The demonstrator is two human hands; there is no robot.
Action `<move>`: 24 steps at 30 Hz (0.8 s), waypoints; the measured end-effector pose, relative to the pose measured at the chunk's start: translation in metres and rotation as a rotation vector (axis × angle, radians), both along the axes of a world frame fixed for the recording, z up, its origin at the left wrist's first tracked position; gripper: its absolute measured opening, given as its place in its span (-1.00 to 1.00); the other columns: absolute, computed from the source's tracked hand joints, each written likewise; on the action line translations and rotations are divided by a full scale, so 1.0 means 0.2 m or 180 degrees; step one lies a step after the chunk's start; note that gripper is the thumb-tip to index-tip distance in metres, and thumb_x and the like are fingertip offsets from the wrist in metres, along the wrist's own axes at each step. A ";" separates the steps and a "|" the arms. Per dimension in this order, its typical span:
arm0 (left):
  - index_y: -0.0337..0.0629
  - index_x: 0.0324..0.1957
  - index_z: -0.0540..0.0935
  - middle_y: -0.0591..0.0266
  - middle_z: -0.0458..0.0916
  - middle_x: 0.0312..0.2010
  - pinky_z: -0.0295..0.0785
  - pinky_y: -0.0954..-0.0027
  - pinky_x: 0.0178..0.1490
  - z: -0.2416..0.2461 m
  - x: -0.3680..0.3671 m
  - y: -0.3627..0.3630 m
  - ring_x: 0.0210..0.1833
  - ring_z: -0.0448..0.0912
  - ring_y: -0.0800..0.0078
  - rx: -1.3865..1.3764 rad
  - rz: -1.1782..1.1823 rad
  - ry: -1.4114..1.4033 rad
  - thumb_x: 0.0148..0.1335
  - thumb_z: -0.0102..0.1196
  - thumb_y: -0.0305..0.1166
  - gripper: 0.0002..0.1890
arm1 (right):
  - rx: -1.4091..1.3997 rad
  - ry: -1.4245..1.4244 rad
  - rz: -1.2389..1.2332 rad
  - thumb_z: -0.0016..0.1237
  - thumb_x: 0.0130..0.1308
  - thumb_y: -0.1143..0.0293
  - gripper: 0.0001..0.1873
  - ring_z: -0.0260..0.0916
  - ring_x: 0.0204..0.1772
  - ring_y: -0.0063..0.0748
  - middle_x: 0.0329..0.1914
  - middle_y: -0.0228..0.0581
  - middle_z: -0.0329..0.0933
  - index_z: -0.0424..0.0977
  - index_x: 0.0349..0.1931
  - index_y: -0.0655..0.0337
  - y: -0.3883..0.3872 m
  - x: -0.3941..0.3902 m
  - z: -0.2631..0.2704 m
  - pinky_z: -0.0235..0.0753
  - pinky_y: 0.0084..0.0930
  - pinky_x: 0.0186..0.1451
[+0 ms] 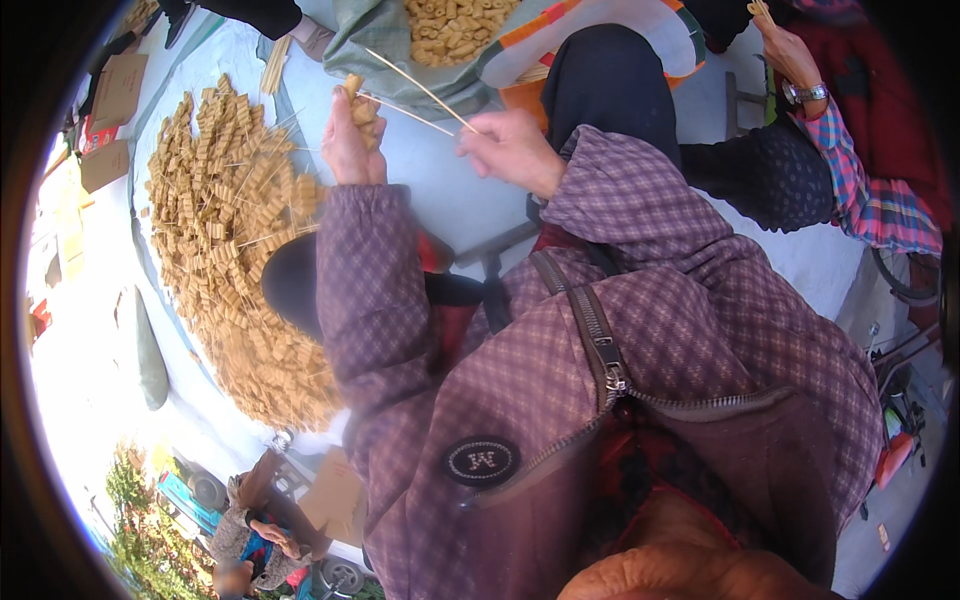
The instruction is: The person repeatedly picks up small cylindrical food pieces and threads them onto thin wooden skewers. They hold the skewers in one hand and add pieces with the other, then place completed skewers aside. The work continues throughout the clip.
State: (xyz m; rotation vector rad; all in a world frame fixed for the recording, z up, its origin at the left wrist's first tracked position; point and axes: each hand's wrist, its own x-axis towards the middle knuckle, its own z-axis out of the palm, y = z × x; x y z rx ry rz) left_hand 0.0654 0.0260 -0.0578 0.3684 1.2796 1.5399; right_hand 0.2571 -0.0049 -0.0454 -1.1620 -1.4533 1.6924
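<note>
My left hand [355, 142] is raised and closed around several tan, ridged food pieces [364, 114], likely puffed or fried rolls. A thin stick runs from these pieces towards my right hand. My right hand [514, 148] pinches a thin wooden skewer [420, 88], which points up and to the left. Whether it also touches the end of the other stick cannot be told. To the left of my left hand lies a large heap of skewered tan pieces [217, 225], many sticks jutting out. Beyond my hands, an open green woven sack [367, 45] holds loose pieces [457, 30].
A bundle of bare skewers [275, 65] lies beyond the heap. An orange-rimmed bag [600, 11] stands past my knee. At the right, a co-worker's hand [791, 56] holds pieces on sticks. Cardboard boxes [118, 90] are at far left; another person sits at lower left.
</note>
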 end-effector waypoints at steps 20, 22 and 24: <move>-0.31 -0.19 0.49 0.26 0.52 -0.43 0.25 0.68 -0.47 0.04 0.32 -0.20 -0.45 0.42 0.65 -0.0407 -0.1582 0.0478 0.16 -0.02 -0.22 -0.67 | -0.0123 0.0349 -0.0697 -0.17 0.09 0.44 -0.82 0.19 -0.71 -0.71 -0.77 -0.40 0.36 0.44 -0.58 0.34 0.05 0.02 -0.05 0.16 -0.71 -0.65; -0.32 -0.13 0.42 0.19 0.49 -0.35 0.30 0.70 -0.40 0.08 0.27 -0.17 -0.31 0.46 0.56 -0.0572 -0.1714 0.0154 0.21 -0.11 -0.20 -0.64 | -0.0132 0.0346 -0.0724 -0.15 0.06 0.45 -0.82 0.22 -0.71 -0.69 -0.78 -0.37 0.37 0.45 -0.61 0.36 0.06 0.03 -0.05 0.18 -0.67 -0.65; -0.35 -0.07 0.33 0.11 0.42 -0.27 0.35 0.67 -0.42 0.00 0.17 -0.12 -0.25 0.43 0.48 -0.0386 -0.1331 -0.0834 0.22 -0.11 -0.26 -0.64 | -0.0111 0.0226 -0.0721 -0.15 0.07 0.45 -0.82 0.23 -0.71 -0.69 -0.78 -0.37 0.37 0.45 -0.60 0.36 0.07 0.04 -0.03 0.19 -0.68 -0.64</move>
